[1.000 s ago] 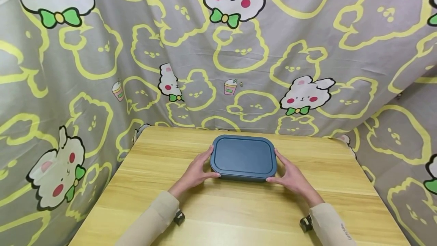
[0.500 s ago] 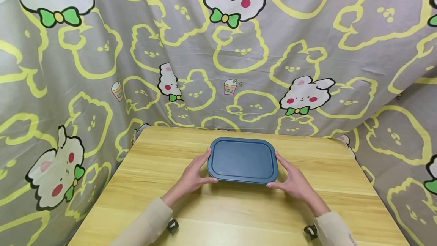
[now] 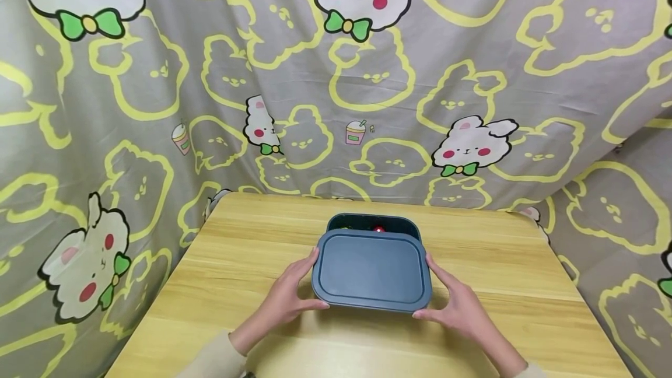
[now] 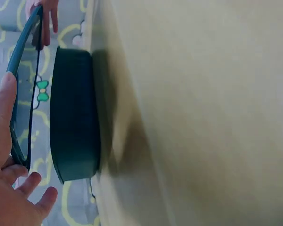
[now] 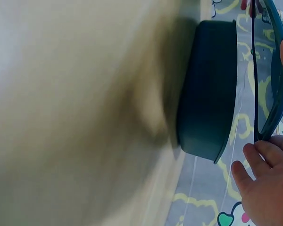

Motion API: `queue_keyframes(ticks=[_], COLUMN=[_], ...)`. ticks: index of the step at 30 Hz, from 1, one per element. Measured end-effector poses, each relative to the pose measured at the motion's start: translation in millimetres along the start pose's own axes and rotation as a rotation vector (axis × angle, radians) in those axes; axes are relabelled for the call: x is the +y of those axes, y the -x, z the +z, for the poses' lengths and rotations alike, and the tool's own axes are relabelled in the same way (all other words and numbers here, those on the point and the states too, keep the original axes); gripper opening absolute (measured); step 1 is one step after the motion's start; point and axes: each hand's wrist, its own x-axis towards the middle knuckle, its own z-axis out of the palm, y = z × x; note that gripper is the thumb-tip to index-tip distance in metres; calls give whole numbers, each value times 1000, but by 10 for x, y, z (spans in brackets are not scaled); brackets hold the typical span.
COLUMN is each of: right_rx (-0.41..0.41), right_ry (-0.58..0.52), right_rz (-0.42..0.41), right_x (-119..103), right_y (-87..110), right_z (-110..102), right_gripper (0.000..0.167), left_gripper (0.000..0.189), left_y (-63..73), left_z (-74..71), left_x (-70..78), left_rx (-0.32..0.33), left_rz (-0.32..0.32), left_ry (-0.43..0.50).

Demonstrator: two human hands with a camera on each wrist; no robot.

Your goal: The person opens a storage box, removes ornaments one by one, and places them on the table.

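We see a person's two hands holding a blue lid (image 3: pixel 373 270) level or nearly so above a dark box (image 4: pixel 74 113) of the same rounded oblong shape. The box stands upright on the wooden table (image 3: pixel 236 279), near the far edge and about midway between the left and right edges. In both wrist views we find a gap between lid and box rim, so the two are apart. From the head view, the lid lies nearer to us than the box and hides its near part, leaving the far end of the opening in sight. Inside that strip we make out a small red thing (image 3: pixel 379 230), and left of it a yellowish patch too small to tell. The left hand (image 3: pixel 286 296) grips the lid's left end, thumb at the near left corner, fingers along the side. The right hand (image 3: pixel 459 308) grips the right end in the same way, thumb at the near right corner. Pale sleeves (image 3: pixel 215 357) cover both forearms, over the table's near part. Beyond the far edge we see a grey curtain (image 3: pixel 310 86) with yellow outlines and white rabbits in green bows.
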Motion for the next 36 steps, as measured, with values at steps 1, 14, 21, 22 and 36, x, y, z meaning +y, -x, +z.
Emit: queue_keyframes(ticks=[1,14,21,22,36], right_rx=[0,-20,-69,-81,-170], right_ry=[1,28,-8,-12,-44], right_rz=[6,38,69,78,132], right_x=[-5,-55,-98,-98,-50], right_y=[33,321,418,427,500], right_z=[4,57,87,92,126], right_gripper=[121,123,123,123,123], left_gripper=[115,115,114,114,111], left_y=[29,337,456,462,498], left_z=[7,92,113,116,136], left_x=[9,37,26,21,-2], left_rx=[4,23,57,59,25], left_rz=[4,16,31,35,78], left_ry=[-1,-50,-59,-60,-78])
